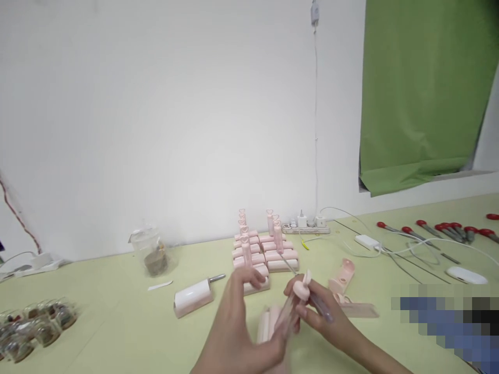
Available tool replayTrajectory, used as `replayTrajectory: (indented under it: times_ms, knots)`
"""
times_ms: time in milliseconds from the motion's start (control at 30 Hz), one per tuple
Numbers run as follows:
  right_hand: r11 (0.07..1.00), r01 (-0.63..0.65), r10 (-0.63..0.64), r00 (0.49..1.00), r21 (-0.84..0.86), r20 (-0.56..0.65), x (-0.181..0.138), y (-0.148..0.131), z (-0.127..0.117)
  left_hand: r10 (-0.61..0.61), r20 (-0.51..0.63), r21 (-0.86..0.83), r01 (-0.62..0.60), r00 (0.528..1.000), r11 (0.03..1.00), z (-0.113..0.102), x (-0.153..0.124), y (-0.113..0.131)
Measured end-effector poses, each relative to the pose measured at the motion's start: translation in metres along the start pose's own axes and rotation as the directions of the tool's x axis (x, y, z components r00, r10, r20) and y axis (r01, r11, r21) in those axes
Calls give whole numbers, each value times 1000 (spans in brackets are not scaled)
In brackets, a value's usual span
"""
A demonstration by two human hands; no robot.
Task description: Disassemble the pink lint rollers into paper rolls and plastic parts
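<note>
My right hand is closed round a screwdriver with a clear purplish handle, its thin metal shaft pointing up and left. The same hand pinches a translucent pink handle with a round cap and a loop on top. My left hand is open, thumb and index finger spread wide; its thumb overlaps the lower part of the pink handle, and I cannot tell whether it touches. Below, partly hidden by my left hand, lies a pink-and-white roller.
Pink rollers lie in two rows, several with upright handles. A white roller with a metal rod lies left. Pink parts, cables, a power strip and red-ended tools lie right. A plastic cup and small clear containers stand left.
</note>
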State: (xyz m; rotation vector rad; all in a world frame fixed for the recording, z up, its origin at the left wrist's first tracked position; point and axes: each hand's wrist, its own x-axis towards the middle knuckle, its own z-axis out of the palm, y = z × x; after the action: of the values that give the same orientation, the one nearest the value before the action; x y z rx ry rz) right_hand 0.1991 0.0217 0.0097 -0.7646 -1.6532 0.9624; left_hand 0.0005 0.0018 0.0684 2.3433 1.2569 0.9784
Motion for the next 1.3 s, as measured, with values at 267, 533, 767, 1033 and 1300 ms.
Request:
replayTrajectory:
  times_ms: [267, 533, 767, 1033, 1300]
  knots:
    - [981, -185, 178, 978, 53, 110, -6, 10, -5, -110, 473, -655, 433, 874, 619, 81, 6, -56]
    - [926, -173, 159, 985, 334, 71, -14, 3, -14, -344, 350, -524, 486, 871, 699, 68, 9, -70]
    - [944, -168, 134, 982, 286, 135, -11, 1, -2, -92, 353, -163, 158, 931, 974, 66, 3, -65]
    - [956, -266, 286, 938, -124, 195, -13, -18, -3, -144, 352, 345, 15, 925, 939, 64, 3, -61]
    - [874, -277, 340, 936, -400, 94, -21, 2, 19, -102, 556, 386, -148, 825, 911, 59, 2, -46]
